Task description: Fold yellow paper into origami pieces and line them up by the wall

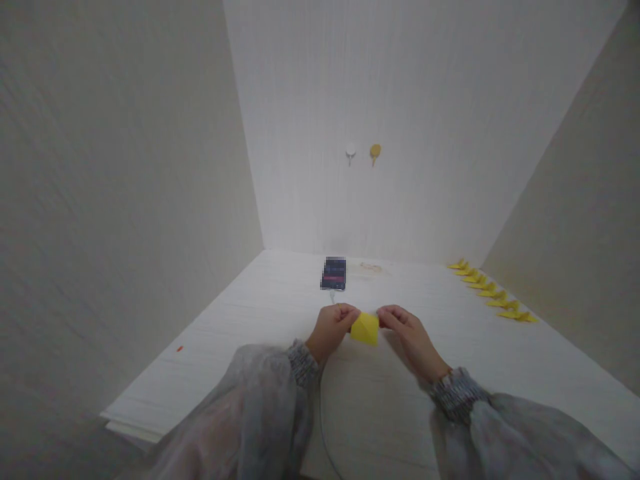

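A small folded piece of yellow paper (365,328) is held between both hands just above the white table (240,333). My left hand (333,330) pinches its left edge with curled fingers. My right hand (407,333) pinches its right edge, fingers closed too. Both arms wear grey, slightly sheer sleeves with knitted cuffs.
A phone (335,273) with a lit screen lies behind the hands, a white cable running from it toward me. A row of several folded yellow paper pieces (493,291) lines the table's right side along the wall. Two hooks (363,154) are on the back wall. Walls enclose the table on three sides.
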`<state>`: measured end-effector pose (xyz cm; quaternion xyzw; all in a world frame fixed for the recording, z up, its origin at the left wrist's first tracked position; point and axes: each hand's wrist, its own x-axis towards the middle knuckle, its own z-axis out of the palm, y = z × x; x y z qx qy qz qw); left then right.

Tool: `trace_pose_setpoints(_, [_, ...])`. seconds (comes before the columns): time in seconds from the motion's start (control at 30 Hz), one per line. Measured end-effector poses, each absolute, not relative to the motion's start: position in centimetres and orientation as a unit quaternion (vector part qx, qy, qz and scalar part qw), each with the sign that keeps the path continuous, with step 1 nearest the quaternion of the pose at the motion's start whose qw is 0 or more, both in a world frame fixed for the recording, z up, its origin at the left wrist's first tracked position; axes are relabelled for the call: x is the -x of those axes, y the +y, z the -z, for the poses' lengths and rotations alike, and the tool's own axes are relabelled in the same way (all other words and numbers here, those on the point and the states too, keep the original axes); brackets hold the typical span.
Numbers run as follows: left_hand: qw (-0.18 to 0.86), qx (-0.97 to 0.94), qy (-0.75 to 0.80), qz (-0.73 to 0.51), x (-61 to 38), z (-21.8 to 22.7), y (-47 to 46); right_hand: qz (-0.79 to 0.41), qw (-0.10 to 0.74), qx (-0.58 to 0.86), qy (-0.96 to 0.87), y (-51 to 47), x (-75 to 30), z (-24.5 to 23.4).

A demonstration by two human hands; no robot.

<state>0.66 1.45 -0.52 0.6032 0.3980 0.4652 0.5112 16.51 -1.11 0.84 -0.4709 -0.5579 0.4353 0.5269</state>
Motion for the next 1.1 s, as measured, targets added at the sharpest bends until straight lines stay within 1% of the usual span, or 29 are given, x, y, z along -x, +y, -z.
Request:
trace_pose_setpoints(0.1, [0.479, -0.650, 0.395, -0.438, -1.0, 0.7, 1.3, -0.459, 0.480, 0.474, -0.579, -1.0, -16.0, -0.1])
trace_pose_setpoints(0.17, [0.494, -0.647, 0.392, -0.430, -1.2, 0.8, 1.2, -0.463, 0.469, 0.472, -0.586, -0.9, -15.9, 0.3])
trace_pose_setpoints(0.37, [0.606, -0.577, 0.384, -0.390, -1.4, 0.3, 0.8, -0.452, 0.499, 0.473, -0.568, -0.8, -16.2, 0.5])
trace_pose_setpoints(0.67, [0.672, -0.545, 0.342, -0.366, -1.1, -0.5, 0.5, -0.490, 0.524, 0.464, -0.519, -1.2, -16.3, 0.1])
trace_pose_setpoints(0.9, [0.693, -0.539, 0.330, -0.346, -0.8, 0.0, 0.9, -0.441, 0.488, 0.513, -0.552, -0.9, -16.6, 0.0])
trace_pose_setpoints(1.0, [0.695, -0.541, 0.334, -0.336, -1.0, 0.2, 0.9, -0.448, 0.468, 0.508, -0.568, -0.8, -16.7, 0.0])
trace_pose_setpoints(1.1, [0.677, -0.539, 0.349, -0.361, -1.1, 0.4, 0.9, -0.471, 0.452, 0.495, -0.573, -0.9, -16.6, -0.1])
